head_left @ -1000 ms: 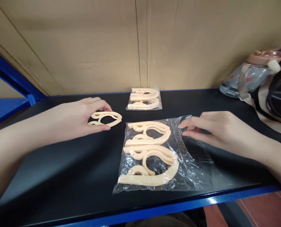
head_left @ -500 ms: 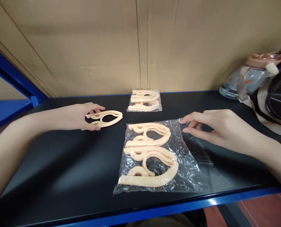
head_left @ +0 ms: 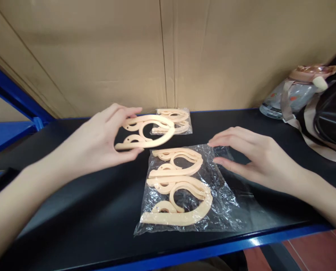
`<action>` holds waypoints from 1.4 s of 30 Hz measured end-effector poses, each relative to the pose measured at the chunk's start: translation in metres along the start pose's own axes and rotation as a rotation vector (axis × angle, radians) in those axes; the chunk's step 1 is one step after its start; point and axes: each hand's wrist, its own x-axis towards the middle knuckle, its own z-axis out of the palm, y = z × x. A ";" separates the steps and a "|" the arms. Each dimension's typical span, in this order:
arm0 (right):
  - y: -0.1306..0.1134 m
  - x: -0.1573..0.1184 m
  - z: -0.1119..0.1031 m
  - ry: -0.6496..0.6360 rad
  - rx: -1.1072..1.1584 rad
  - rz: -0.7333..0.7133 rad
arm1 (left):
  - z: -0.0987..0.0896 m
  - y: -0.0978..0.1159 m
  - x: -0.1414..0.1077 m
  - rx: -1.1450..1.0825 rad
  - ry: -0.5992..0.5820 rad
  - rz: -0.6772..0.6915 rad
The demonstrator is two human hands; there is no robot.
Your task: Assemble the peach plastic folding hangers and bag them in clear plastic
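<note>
My left hand (head_left: 100, 139) grips a cream folded plastic hanger (head_left: 156, 142) between thumb and fingers, raised above the black shelf. Below and to its right, a clear plastic bag (head_left: 221, 203) lies flat with cream folded hangers (head_left: 182, 218) inside. My right hand (head_left: 247, 154) is at the bag's upper right, thumb and fingers apart, with nothing held; whether its fingertips touch the film I cannot tell. Behind the lifted hanger, a smaller-looking clear packet of cream hangers (head_left: 182, 122) rests near the back edge, partly covered by it.
The black shelf (head_left: 80, 218) has a blue front edge (head_left: 185, 253). Cardboard (head_left: 100, 56) stands along the back. At the right are a clear bottle (head_left: 300, 90) with a pink lid and strap, and a black bag (head_left: 333, 113). A blue frame (head_left: 12, 94) is at left.
My left hand has lifted the hanger off the shelf and moved it right, towards the camera. My right hand has shifted slightly left, with its thumb and fingers wider apart.
</note>
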 end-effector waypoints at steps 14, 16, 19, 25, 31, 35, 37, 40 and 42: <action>-0.039 -0.006 0.015 0.072 0.042 -0.252 | 0.023 0.088 -0.027 -0.269 0.151 0.296; -0.038 -0.004 0.012 0.036 0.091 -0.218 | 0.026 0.083 -0.026 -0.290 0.127 0.283; -0.029 -0.002 0.000 0.011 0.128 -0.096 | 0.030 0.072 -0.023 -0.313 0.098 0.250; 0.003 -0.005 -0.031 0.147 0.165 0.213 | 0.037 0.054 -0.022 -0.379 -0.076 0.168; 0.013 -0.002 -0.028 0.135 0.426 0.449 | 0.049 0.055 -0.025 -0.415 -0.234 0.193; 0.015 0.003 -0.015 0.052 0.546 0.593 | 0.051 0.056 -0.025 -0.416 -0.226 0.238; 0.016 0.006 -0.010 0.031 0.601 0.661 | 0.050 0.057 -0.024 -0.408 -0.207 0.240; 0.021 0.008 -0.006 -0.032 0.577 0.739 | 0.048 0.059 -0.024 -0.383 -0.202 0.236; 0.028 0.007 -0.005 -0.103 0.539 0.750 | 0.048 0.059 -0.024 -0.375 -0.204 0.233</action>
